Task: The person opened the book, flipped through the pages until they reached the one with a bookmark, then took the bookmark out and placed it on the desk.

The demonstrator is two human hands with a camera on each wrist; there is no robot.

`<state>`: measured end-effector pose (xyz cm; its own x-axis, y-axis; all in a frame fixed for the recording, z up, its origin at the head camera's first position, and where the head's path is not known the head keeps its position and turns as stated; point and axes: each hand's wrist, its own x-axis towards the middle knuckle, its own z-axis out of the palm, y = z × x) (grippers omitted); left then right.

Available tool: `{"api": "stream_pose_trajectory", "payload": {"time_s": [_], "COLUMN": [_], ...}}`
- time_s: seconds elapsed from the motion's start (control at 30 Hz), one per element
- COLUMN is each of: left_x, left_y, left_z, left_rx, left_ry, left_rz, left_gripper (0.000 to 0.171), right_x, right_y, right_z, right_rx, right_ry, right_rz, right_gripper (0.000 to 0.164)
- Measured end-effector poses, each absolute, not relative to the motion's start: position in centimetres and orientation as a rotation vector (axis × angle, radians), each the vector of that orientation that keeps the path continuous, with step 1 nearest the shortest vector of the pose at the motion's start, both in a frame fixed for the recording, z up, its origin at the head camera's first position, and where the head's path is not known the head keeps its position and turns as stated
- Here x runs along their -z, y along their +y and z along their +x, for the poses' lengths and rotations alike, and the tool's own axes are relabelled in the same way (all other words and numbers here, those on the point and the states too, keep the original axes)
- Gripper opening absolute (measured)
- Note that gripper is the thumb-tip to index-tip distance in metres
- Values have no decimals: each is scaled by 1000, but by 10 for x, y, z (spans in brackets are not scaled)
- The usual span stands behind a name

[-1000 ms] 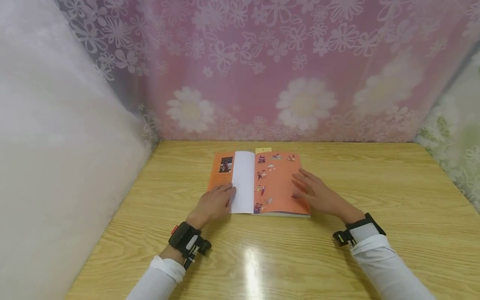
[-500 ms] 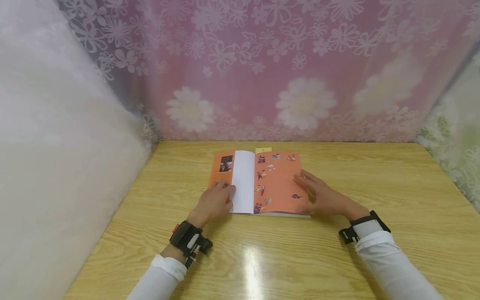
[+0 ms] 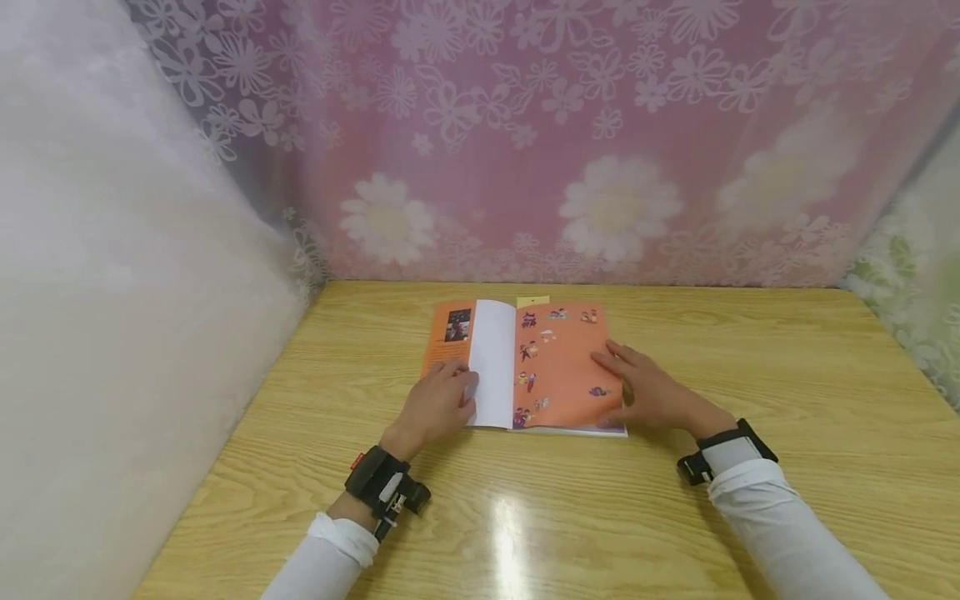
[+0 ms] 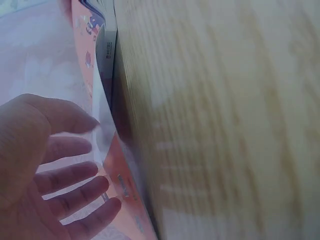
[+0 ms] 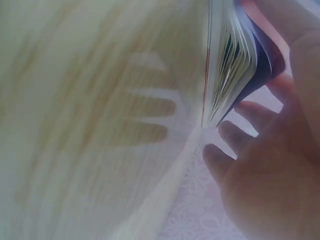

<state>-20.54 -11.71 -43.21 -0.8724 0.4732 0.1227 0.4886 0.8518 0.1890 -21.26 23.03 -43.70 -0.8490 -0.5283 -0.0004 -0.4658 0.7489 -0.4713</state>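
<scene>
An open book (image 3: 564, 358) lies on the table in the head view, its right side an orange page with small cartoon figures. On its left lie a white strip (image 3: 493, 362) and an orange flap (image 3: 442, 337) with a dark photo and text. My left hand (image 3: 437, 404) rests over the flap, fingers extended and thumb at the white strip. At the right edge, my right hand (image 3: 651, 392) pinches the orange page near its lower corner. The right wrist view shows this page's purple underside (image 5: 262, 65) curling up, fingers just below it and thumb across its top.
A yellow tab (image 3: 533, 301) sticks out at the book's top. The wood-grain table (image 3: 480, 517) spreads around the book, a bright reflection in front. Pink floral cloth (image 3: 525, 167) hangs behind it, with a white sheet (image 3: 135, 292) to the left.
My right hand has drawn back from over the orange page to its right edge, uncovering a cartoon there. The page's lower right corner now bends up. The left hand stays almost still.
</scene>
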Motion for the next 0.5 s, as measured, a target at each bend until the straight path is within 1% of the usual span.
{"api": "stream_pose_trajectory", "payload": {"time_s": [0.13, 0.3, 0.4, 0.5], "left_x": [432, 430, 431, 431], "left_y": [-113, -106, -101, -97], "left_z": [-204, -201, -199, -198], "left_rx": [366, 401, 353, 311], "left_ry": [-2897, -2865, -2874, -2866], "left_rz": [-758, -702, -667, -656], "left_gripper": [43, 69, 81, 87], "right_x": [438, 436, 434, 432], "right_y": [230, 230, 228, 226], "right_z": [-214, -214, -214, -214], "right_rx": [743, 781, 791, 782], "right_ry": [2848, 2863, 2875, 2903], "right_rz": [-774, -766, -762, -766], "right_gripper": [95, 95, 94, 93]}}
